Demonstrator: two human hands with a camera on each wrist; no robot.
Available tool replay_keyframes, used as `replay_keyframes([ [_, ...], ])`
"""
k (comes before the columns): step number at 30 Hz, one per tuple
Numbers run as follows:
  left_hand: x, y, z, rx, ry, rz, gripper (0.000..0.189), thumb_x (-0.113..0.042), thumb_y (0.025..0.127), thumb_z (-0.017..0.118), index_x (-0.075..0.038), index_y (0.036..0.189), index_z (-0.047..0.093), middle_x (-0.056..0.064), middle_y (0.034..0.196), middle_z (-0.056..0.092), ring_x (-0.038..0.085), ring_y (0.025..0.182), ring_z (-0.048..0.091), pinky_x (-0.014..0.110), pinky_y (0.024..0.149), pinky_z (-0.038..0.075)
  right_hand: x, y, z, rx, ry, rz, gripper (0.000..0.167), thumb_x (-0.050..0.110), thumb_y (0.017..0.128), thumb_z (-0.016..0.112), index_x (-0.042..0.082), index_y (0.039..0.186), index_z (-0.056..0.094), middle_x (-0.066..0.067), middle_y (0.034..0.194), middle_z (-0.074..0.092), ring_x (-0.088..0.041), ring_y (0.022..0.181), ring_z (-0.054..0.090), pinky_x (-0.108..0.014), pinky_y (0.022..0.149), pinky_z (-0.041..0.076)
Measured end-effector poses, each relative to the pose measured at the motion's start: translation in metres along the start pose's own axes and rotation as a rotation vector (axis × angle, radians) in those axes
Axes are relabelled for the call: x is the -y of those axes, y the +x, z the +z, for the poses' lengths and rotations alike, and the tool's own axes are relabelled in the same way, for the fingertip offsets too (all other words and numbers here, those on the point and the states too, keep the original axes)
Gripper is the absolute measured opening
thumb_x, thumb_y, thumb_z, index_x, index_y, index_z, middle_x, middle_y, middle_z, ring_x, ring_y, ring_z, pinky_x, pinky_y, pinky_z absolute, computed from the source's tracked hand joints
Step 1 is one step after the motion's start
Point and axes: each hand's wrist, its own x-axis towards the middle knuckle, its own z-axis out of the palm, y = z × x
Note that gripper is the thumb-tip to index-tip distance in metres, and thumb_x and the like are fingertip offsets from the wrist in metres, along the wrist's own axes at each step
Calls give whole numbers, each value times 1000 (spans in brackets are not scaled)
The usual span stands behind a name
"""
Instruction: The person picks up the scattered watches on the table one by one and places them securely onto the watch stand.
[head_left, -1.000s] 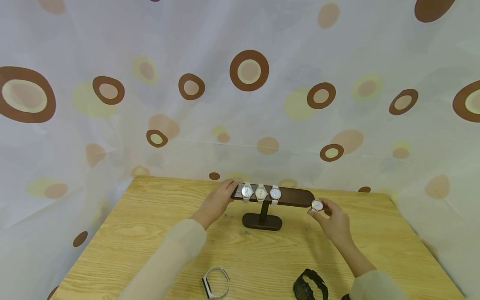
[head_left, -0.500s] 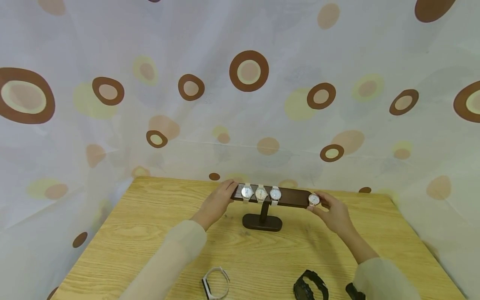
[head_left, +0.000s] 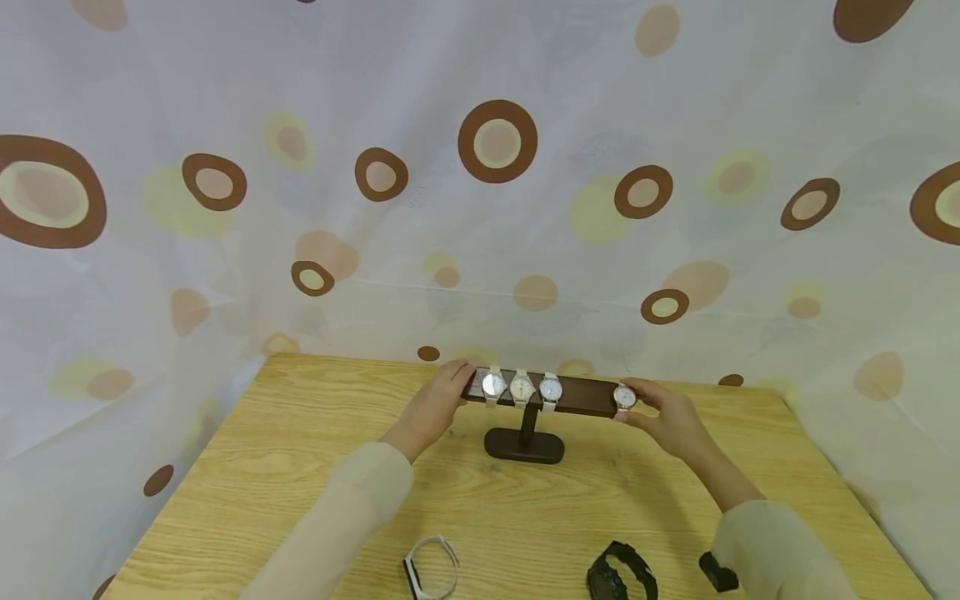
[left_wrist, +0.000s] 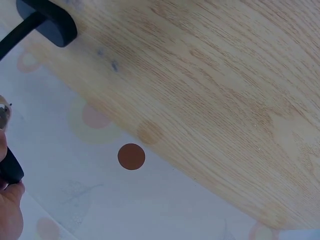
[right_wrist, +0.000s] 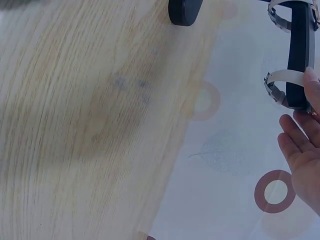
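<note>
A dark watch stand (head_left: 588,396) has a long horizontal bar on a post with an oval base (head_left: 524,446). My left hand (head_left: 429,412) grips the bar's left end, also seen at the edge of the left wrist view. Three light-strapped wristwatches (head_left: 522,387) sit around the bar's left half. At its right end my right hand (head_left: 675,425) pinches another wristwatch, white-faced with a gold-toned rim (head_left: 624,397). In the right wrist view, its pale strap (right_wrist: 287,76) loops round the bar's end, thumb on one side and fingers below.
Toward the near edge of the wooden table (head_left: 300,467) lie a white-and-black fitness band (head_left: 431,568) and a black watch (head_left: 621,573). Another black item (head_left: 717,572) lies partly behind the right sleeve. A patterned cloth (head_left: 420,217) hangs behind the table.
My right hand has moved left, sliding the wristwatch from just off the bar's right end onto it. The left hand has stayed on the bar's left end.
</note>
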Motion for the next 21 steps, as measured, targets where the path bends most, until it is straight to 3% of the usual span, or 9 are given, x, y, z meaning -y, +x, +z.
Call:
replay_keyframes([
  [6, -1, -1, 0, -27, 16, 20, 47, -1, 84, 64, 3, 127, 47, 18, 130, 50, 31, 122, 48, 36, 104, 42, -1, 3, -2, 24, -35, -21, 54, 16, 80, 71, -8, 125, 52, -30, 125, 53, -48, 111, 53, -55, 89, 48],
  [21, -1, -2, -1, -9, 4, 5, 46, -2, 86, 63, 2, 128, 46, 18, 131, 49, 31, 123, 47, 36, 103, 43, 8, 13, 5, 79, -109, -64, 57, 19, 79, 72, -2, 128, 51, -27, 129, 52, -47, 116, 49, -59, 90, 45],
])
